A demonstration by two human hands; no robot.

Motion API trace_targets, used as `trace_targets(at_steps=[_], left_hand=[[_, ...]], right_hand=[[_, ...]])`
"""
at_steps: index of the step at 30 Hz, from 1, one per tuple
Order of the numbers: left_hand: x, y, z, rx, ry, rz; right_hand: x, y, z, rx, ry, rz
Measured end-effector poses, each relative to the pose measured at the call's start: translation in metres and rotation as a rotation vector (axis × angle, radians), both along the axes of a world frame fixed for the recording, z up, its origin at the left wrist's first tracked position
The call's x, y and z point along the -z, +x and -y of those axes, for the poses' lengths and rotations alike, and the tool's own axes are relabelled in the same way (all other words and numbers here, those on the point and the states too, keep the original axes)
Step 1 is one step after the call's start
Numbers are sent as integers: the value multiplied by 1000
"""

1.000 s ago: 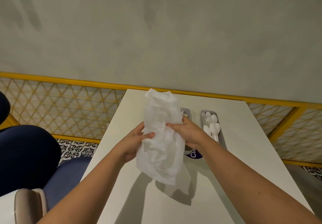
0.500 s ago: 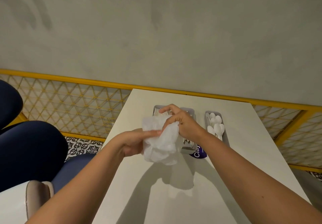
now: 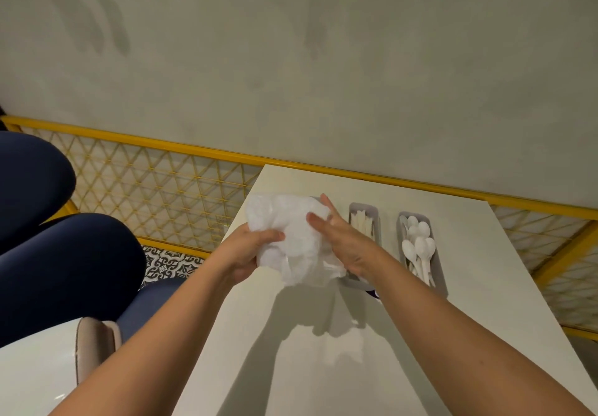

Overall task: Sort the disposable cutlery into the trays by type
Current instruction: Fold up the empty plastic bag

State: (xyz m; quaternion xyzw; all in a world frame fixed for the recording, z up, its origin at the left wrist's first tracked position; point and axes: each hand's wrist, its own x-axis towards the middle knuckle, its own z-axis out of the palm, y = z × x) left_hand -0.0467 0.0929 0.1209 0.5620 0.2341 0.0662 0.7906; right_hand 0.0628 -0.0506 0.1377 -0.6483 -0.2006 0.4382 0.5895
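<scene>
The left hand point(image 3: 250, 250) grips a crumpled white plastic bag point(image 3: 291, 237) above the white bench point(image 3: 323, 357), its fingers point(image 3: 275, 236) curled round the wad with the thumb clamped across the near side. The right hand point(image 3: 348, 244) lies against the bag's right flank; its fingers point(image 3: 318, 221) are straight, slightly spread, and press flat on the plastic, where half a second ago they were hooked over the top of the bundle. A second ago the bag hung long and upright between both hands; now it is bunched into a rounder lump that bulges up and to the left of the left fingers. Just beyond the right fingers stands a grey tray point(image 3: 364, 205) holding flat white cutlery handles point(image 3: 359, 221), whose type cannot be told, and its near end is hidden behind the right wrist. Further right of the right fingers, apart from them, a second grey tray point(image 3: 440, 281) holds a heap of white plastic spoons point(image 3: 420, 244) with bowls pointing away. The tray that showed behind the hands earlier is now almost wholly covered by the bag. A purple label point(image 3: 373, 293) peeks out under the right wrist. Left of the left fingers, off the bench, are dark blue chairs point(image 3: 64, 270) and a yellow lattice railing point(image 3: 161, 189).
</scene>
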Motion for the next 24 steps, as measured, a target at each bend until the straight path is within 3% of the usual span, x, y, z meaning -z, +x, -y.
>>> trace_targets(at_steps=[7,11,15,17,22,24], left_hand=[[4,-20,-15,-61,14,27],[7,-41,-35,-94,30,104],[11,-68,-48,-179,120,120],[10,-81,-54,-146,203,86],[11,-109,-68,178,355,-165],[15,-114,-69,125,342,-213]], right_hand=[[10,-18,-31,11,-97,39],[13,-19,-47,67,10,-163],[12,-37,-63,-53,56,-102],[17,-43,-76,-19,66,-36],[21,-71,-113,197,69,45],[23,-85,-128,226,94,75]])
